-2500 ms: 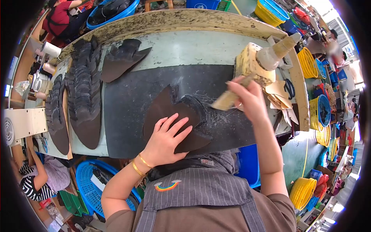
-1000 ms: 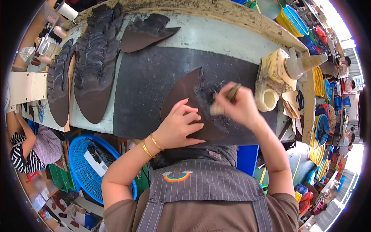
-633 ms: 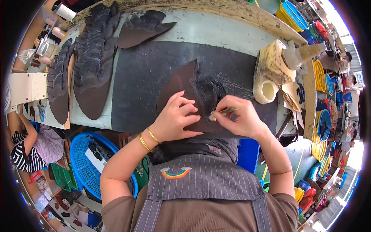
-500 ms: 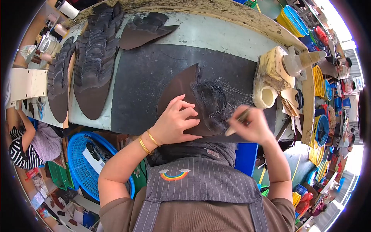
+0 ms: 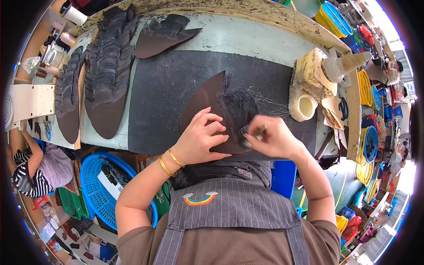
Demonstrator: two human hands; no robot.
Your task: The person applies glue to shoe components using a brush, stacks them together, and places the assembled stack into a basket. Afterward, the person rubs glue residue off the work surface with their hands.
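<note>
Lying on the mat (image 5: 161, 97): brown piece (image 5: 205, 97), long axis running roughly away from body. Left hand (image 5: 199, 138) spread over its left half; right hand (image 5: 274, 138) gripping brush (image 5: 262, 130) at its near-right edge.

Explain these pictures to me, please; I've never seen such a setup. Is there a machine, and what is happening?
There is no robot here, only a person's bare left hand and right hand. Every picture comes from one camera worn on that person's head, looking forward and down. The left hand rests, fingers spread, on a flat dark brown piece, which lies on a black sheet covering part of a pale table. The right hand holds a small tool, mostly hidden, at the piece's right side. Further left lies a long overlapping row of similar pieces; to the right stands a cream-coloured block.
</note>
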